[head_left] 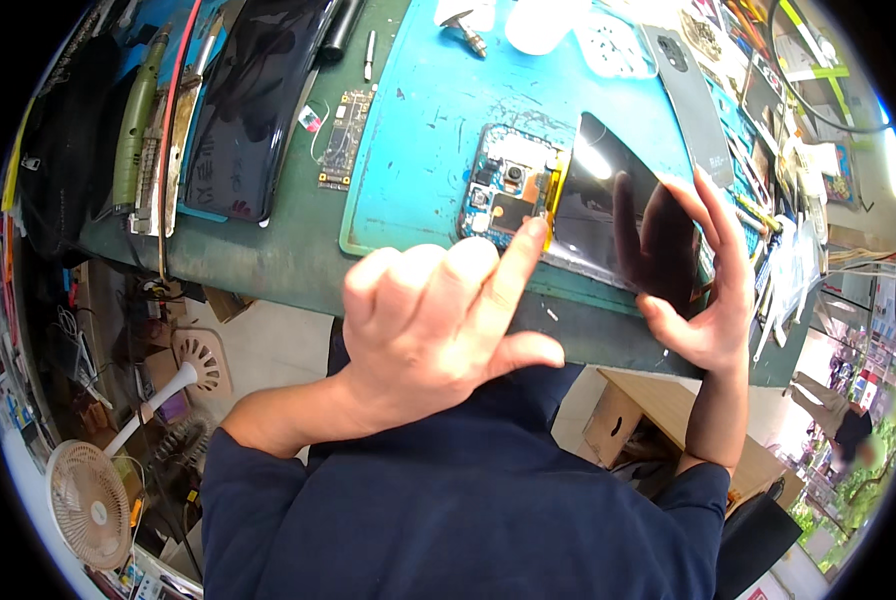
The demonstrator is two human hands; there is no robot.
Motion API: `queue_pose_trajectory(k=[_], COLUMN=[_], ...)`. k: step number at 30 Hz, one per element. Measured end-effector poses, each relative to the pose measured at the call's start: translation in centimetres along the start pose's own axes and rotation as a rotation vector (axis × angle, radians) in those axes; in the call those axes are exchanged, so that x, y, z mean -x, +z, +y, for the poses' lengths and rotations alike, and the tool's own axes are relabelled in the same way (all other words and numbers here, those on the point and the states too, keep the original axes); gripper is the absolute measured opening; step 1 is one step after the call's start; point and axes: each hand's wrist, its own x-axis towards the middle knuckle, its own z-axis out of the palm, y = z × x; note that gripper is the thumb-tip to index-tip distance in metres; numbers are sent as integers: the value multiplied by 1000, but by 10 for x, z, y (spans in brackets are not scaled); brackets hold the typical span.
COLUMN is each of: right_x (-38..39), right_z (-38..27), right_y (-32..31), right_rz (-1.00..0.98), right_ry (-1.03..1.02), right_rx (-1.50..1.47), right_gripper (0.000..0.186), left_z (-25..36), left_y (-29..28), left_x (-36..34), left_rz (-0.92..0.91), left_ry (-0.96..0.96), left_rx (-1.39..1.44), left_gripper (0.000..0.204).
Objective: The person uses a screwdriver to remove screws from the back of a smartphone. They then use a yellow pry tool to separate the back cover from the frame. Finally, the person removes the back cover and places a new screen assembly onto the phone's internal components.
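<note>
An opened phone body [513, 165] lies on the blue mat with its camera and circuit board exposed. A yellow flex cable [556, 190] runs along its right edge, beside a glossy black phone screen [593, 205]. My left hand [433, 310] reaches over from below. Its index fingertip presses at the phone body's lower right, next to the cable; the thumb sticks out and the other fingers are curled round nothing. My right hand [713, 300] grips the screen at its right side, fingers along the far edge and thumb at the near edge. The screen reflects a hand.
The blue mat [408, 140] covers part of the green bench. To its left lie a bare circuit board [343, 140], a large dark phone or tablet [253, 110] and a green pen-shaped tool [140, 120]. A phone back cover [688, 90] and tools [768, 210] crowd the right.
</note>
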Motion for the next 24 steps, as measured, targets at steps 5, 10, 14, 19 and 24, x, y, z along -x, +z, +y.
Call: queue_pose_trajectory(k=[5,10,14,19,24], right_x=[4,8,11,14,17], right_z=[-2,2,4,7,7], right_y=[0,1,1,2,2], right_rz=[-16,-17,-29,-24,-32], right_ry=[-6,-33,-30,-46,-51], right_rx=[32,-1,-57,-73,-83], right_gripper=[106,108,112,114,114], left_z=[3,6,6,6,6], left_y=[3,3,8,4,2], left_x=[1,-2,-1,-2,-5], left_rz=[-41,-29,11,-29,-60], left_ry=[39,23,33,27,34], left_rx=[-40,-93,-128,-119,-111], left_gripper=[75,70,68,67,67])
